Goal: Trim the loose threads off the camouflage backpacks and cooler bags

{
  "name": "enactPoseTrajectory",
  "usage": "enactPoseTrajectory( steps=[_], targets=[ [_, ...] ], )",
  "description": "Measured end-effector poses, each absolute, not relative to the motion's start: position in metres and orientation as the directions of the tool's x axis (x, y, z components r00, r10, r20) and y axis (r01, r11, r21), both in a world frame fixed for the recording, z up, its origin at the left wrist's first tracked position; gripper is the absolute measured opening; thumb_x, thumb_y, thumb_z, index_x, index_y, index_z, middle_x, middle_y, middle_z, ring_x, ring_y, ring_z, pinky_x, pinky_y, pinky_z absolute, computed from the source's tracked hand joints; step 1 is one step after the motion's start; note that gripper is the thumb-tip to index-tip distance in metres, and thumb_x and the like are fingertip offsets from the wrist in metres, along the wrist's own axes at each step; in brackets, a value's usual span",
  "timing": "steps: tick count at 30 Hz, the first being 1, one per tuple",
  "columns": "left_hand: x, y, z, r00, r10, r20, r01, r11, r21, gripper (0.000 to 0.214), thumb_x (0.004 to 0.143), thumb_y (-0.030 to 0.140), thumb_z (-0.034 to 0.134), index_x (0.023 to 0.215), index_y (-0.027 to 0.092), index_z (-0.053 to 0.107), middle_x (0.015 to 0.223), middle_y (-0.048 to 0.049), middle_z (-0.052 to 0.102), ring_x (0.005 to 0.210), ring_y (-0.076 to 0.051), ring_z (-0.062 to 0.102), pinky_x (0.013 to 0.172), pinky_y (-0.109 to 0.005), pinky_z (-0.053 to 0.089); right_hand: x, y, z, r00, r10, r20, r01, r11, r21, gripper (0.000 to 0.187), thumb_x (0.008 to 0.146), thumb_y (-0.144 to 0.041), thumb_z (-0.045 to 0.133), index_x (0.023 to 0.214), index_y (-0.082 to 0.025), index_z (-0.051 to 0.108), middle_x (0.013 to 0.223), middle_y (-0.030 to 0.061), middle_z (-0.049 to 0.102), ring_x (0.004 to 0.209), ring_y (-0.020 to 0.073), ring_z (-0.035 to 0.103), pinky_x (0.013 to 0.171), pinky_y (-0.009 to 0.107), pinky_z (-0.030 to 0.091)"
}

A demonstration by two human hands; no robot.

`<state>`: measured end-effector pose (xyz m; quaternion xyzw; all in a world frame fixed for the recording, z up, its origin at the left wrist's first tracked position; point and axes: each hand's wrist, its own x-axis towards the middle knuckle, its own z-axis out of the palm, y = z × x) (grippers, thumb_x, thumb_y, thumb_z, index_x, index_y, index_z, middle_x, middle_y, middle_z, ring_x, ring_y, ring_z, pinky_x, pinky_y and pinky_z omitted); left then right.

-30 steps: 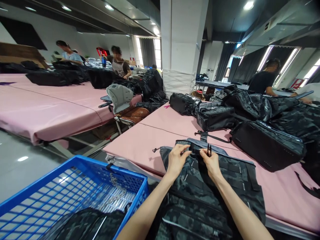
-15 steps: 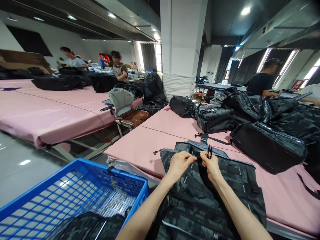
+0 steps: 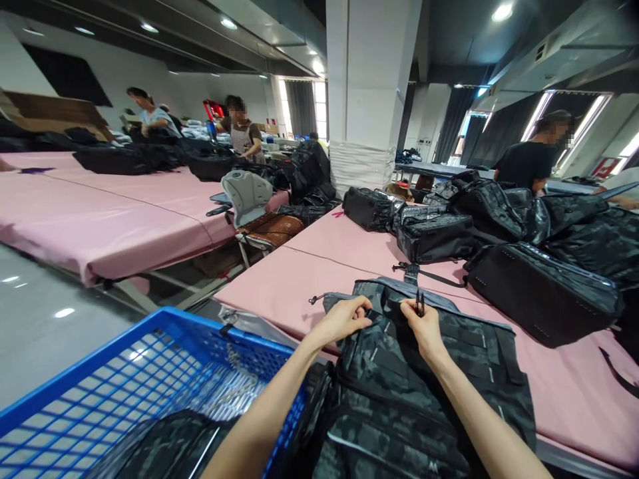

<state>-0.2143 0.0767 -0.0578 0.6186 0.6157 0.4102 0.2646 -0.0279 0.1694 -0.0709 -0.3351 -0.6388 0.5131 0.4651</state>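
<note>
A dark camouflage backpack lies on the pink-covered table in front of me, its far edge under my hands. My right hand is closed around small black thread snips, whose pointed tips stick up past the fingers. Its thumb and forefinger touch or hover just over the bag's upper part; I cannot tell which. Over the bag's upper left side, my left hand has its fingers curled toward the thumb. Anything pinched there is too small to make out.
A blue plastic basket with dark camouflage fabric inside stands at my left. More black bags are heaped along the table's right side. A chair stands between the tables. Several people work farther back.
My left hand has moved left, away from my right hand, which stays over the bag with the snips. The view has shifted slightly.
</note>
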Motion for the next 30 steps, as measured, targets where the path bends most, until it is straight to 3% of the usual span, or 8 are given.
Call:
enactPoseTrajectory(
  steps=[2,4,7,13,17,22,26,30],
  targets=[
    [-0.219,0.083,-0.061,-0.018,0.998,0.061,0.476,-0.045,0.878,0.019,0.067,0.023,0.060,0.084,0.018,0.055,0.055,0.0076,0.049,0.051,-0.008,0.043,0.052,-0.018,0.031,-0.026,0.164,-0.072,-0.408,0.824,0.394,0.062,0.456,-0.888,0.012,0.072,-0.028,0.059,0.073,-0.018,0.064,0.072,0.0019,0.061,0.062,0.0120,0.050,0.058,0.023,0.037],
    [-0.221,0.088,-0.063,0.038,0.999,-0.017,0.412,0.000,0.911,0.018,0.065,0.022,0.059,0.079,0.017,0.049,0.052,0.0093,0.044,0.049,-0.007,0.038,0.049,-0.017,0.027,-0.024,0.160,-0.076,-0.542,0.648,0.535,0.221,0.725,-0.653,0.015,0.077,-0.019,0.052,0.080,-0.020,0.066,0.086,0.0031,0.065,0.066,0.0122,0.053,0.063,0.024,0.037],
    [-0.220,0.092,-0.062,0.043,0.999,-0.026,0.458,0.003,0.889,0.016,0.065,0.023,0.058,0.076,0.017,0.047,0.052,0.0091,0.042,0.049,-0.007,0.037,0.048,-0.018,0.026,-0.023,0.159,-0.082,-0.708,0.463,0.533,0.320,0.884,-0.342,0.025,0.079,-0.010,0.045,0.087,-0.021,0.066,0.091,0.0031,0.065,0.066,0.0116,0.055,0.061,0.022,0.037],
    [-0.213,0.094,-0.060,-0.018,1.000,0.022,0.571,-0.008,0.821,0.011,0.067,0.023,0.054,0.076,0.017,0.055,0.049,0.0070,0.044,0.048,-0.008,0.041,0.049,-0.020,0.026,-0.033,0.165,-0.082,-0.719,0.559,0.413,0.260,0.768,-0.585,0.013,0.081,-0.020,0.052,0.078,-0.021,0.065,0.076,0.0006,0.064,0.070,0.0131,0.058,0.063,0.021,0.040],
    [-0.211,0.092,-0.073,-0.033,0.996,-0.088,0.146,0.092,0.985,0.022,0.066,0.032,0.058,0.080,0.015,0.057,0.050,0.0072,0.043,0.044,-0.007,0.040,0.046,-0.019,0.027,-0.038,0.165,-0.076,-0.659,0.654,0.371,0.278,0.670,-0.688,0.016,0.082,-0.025,0.051,0.078,-0.021,0.066,0.078,0.0008,0.065,0.071,0.0142,0.059,0.065,0.023,0.040],
    [-0.207,0.088,-0.086,-0.123,0.987,-0.100,-0.168,0.078,0.983,0.030,0.057,0.032,0.069,0.079,0.012,0.060,0.053,0.0067,0.045,0.042,-0.003,0.034,0.045,-0.018,0.022,-0.042,0.167,-0.069,-0.633,0.695,0.340,0.295,0.623,-0.724,0.017,0.081,-0.026,0.051,0.077,-0.020,0.067,0.078,0.0013,0.066,0.072,0.0151,0.059,0.066,0.024,0.041],
    [-0.205,0.087,-0.086,-0.134,0.988,-0.080,-0.203,0.052,0.978,0.026,0.055,0.027,0.068,0.076,0.011,0.062,0.053,0.0056,0.047,0.042,-0.003,0.034,0.044,-0.018,0.021,-0.050,0.164,-0.062,-0.648,0.617,0.447,0.275,0.736,-0.618,0.016,0.081,-0.029,0.054,0.087,-0.022,0.067,0.086,0.0020,0.065,0.075,0.0145,0.059,0.065,0.024,0.040],
    [-0.204,0.088,-0.088,-0.168,0.985,-0.051,-0.219,0.014,0.976,0.024,0.056,0.026,0.069,0.074,0.011,0.063,0.053,0.0052,0.047,0.043,-0.003,0.032,0.044,-0.019,0.019,-0.049,0.166,-0.058,-0.711,0.589,0.384,0.422,0.794,-0.437,0.013,0.081,-0.028,0.055,0.077,-0.023,0.066,0.084,0.0003,0.063,0.071,0.0138,0.057,0.059,0.023,0.036]
  ],
)
